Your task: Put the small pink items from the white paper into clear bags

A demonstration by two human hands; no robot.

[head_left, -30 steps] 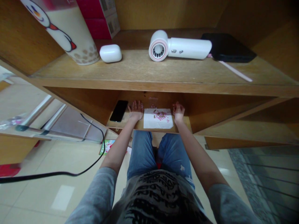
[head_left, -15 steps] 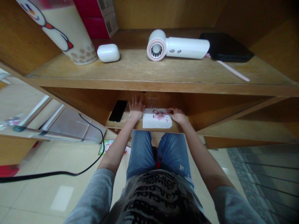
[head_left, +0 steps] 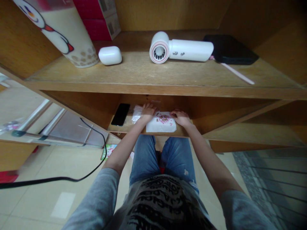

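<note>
A white sheet of paper (head_left: 160, 127) lies on the lower shelf, with a small pile of pink and brownish bead-like pieces (head_left: 164, 118) on it. My left hand (head_left: 148, 112) rests at the paper's upper left edge, fingers stretched forward and nothing seen in them. To its left is a clear plastic bag (head_left: 136, 114), lying flat. My right hand (head_left: 180, 117) is at the paper's right edge beside the pieces, its fingers bent together; what they hold, if anything, is too small to make out.
A black phone (head_left: 121, 114) lies left of the bag. On the upper shelf are a milk tea cup (head_left: 72, 35), a white earbud case (head_left: 110, 55), a white handheld fan (head_left: 189, 49) and a black flat case (head_left: 232, 49). A black cable (head_left: 72, 179) hangs at the left.
My left hand has moved right, off the plastic bag and to the paper's edge, so more of the bag shows. The right hand has hardly moved.
</note>
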